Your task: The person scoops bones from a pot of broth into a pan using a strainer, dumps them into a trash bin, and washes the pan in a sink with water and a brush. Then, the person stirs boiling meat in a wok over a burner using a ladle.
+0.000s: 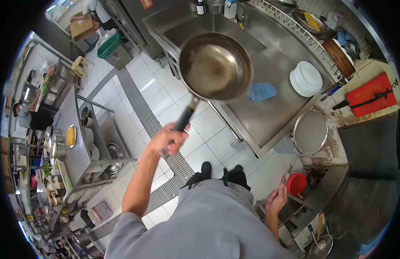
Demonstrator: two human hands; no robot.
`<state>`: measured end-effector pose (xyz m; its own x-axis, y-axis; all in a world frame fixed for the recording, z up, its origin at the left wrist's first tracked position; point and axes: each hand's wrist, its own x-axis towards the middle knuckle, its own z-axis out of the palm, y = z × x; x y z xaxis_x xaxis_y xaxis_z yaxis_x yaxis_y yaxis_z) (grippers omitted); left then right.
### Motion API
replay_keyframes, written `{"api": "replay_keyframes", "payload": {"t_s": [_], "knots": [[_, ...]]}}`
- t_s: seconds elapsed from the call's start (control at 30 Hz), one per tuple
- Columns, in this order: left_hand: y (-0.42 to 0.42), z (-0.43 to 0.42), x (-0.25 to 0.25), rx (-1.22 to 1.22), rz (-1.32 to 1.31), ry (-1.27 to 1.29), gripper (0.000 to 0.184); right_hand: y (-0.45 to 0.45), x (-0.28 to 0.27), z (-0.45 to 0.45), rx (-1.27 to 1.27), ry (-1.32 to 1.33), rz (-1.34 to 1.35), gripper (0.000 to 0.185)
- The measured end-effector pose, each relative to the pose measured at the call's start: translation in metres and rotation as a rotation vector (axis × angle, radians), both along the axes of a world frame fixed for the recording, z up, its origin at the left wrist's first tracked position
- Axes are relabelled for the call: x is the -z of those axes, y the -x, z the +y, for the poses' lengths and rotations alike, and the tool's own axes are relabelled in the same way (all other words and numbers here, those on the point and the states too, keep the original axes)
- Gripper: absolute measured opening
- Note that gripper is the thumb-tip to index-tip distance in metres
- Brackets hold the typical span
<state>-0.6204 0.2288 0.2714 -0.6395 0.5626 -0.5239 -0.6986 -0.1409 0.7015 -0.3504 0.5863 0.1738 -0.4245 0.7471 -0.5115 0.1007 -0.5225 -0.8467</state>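
My left hand (169,139) is closed round the black handle of a frying pan (215,69). The pan is raised over the floor and the sink's edge, its browned, worn inside facing me. Low on the right, my right hand (276,199) grips the thin handle of a round strainer (311,131) with a pale grey face and metal rim. The strainer's head is beside the tiled ledge. Just past my right hand sits a red bucket (296,184). A blue cloth (262,92) and a stack of white plates (306,79) lie on the steel sink counter (269,118).
A red box-like object (372,96) lies on the right ledge. Ladles rest in a metal bowl (321,247) lower right. At left are a steel worktable (88,138), a green-topped bin (116,52) and a stool (82,64). Two people work farther off.
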Motion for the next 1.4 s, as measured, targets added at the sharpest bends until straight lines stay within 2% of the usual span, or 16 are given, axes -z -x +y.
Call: {"api": "replay_keyframes", "payload": {"t_s": [0.2, 0.33, 0.43, 0.53, 0.63, 0.7, 0.83, 0.93, 1.03, 1.1, 1.17, 1.23, 1.3, 1.4], "knots": [[0.077, -0.041, -0.003, -0.166, 0.043, -0.025, 0.019, 0.020, 0.009, -0.036, -0.172, -0.041, -0.019, 0.019], [0.124, -0.047, 0.006, -0.207, 0.021, -0.084, 0.020, 0.079, 0.000, -0.045, -0.351, -0.158, -0.050, 0.020], [0.165, -0.046, 0.020, -0.205, -0.016, -0.131, 0.022, 0.149, -0.007, -0.046, -0.417, -0.145, 0.019, 0.021], [0.208, -0.037, 0.028, -0.200, 0.078, 0.070, 0.023, 0.238, -0.013, -0.046, -0.430, -0.126, 0.033, 0.021], [0.253, -0.030, 0.028, -0.196, 0.019, 0.067, 0.023, 0.338, -0.024, -0.038, -0.527, -0.116, -0.039, 0.026], [0.277, -0.025, 0.030, -0.191, 0.020, 0.072, 0.023, 0.403, -0.007, -0.031, -0.539, -0.176, -0.062, 0.022], [0.309, -0.028, 0.041, -0.182, 0.004, 0.090, 0.022, 0.516, 0.030, -0.021, -0.527, 0.028, -0.133, 0.016], [0.326, -0.035, 0.049, -0.166, -0.010, 0.165, 0.024, 0.571, 0.048, -0.013, -0.561, 0.054, -0.141, 0.014], [0.351, -0.049, 0.062, -0.107, 0.003, 0.195, 0.024, 0.600, 0.021, -0.015, -0.477, -0.061, -0.127, 0.018], [0.375, -0.057, 0.074, -0.079, 0.003, 0.209, 0.024, 0.600, -0.001, -0.022, -0.285, -0.057, -0.119, 0.023], [0.416, -0.059, 0.091, 0.011, -0.029, 0.204, 0.024, 0.576, -0.022, -0.026, -0.471, -0.154, -0.185, 0.026], [0.454, -0.049, 0.100, 0.079, -0.117, 0.206, 0.022, 0.556, -0.010, -0.035, -0.464, -0.251, -0.233, 0.019], [0.498, -0.037, 0.115, 0.166, -0.194, 0.136, 0.020, 0.550, -0.026, -0.051, -0.571, -0.342, -0.385, 0.018], [0.557, -0.012, 0.168, 0.268, -0.428, -0.080, 0.015, 0.557, -0.053, -0.083, -0.452, -0.319, -0.531, 0.019]]}}
